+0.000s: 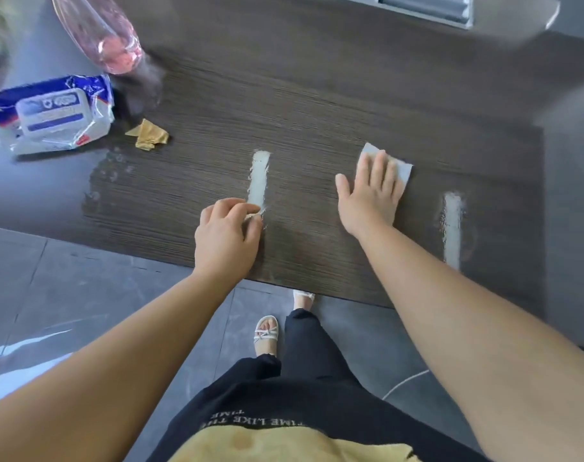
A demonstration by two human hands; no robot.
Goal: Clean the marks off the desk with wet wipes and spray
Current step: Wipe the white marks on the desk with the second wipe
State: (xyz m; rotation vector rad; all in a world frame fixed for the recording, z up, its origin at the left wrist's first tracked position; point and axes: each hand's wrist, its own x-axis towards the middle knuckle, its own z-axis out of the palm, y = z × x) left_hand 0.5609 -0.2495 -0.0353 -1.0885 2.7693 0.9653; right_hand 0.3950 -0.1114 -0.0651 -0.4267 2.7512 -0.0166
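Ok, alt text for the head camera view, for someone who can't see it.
A person's right hand presses a wet wipe flat on a dark wood desk while the left hand pinches a tan scrap at the near end of a pale mark. A second pale mark lies further right; a wipes pack and pink spray bottle sit far left.

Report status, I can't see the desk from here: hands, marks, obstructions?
Left hand pinching near end of middle mark. Right hand flat on wipe. Right mark, no hand on it. Yellow scrap, wipes pack, spray bottle off left, clear.
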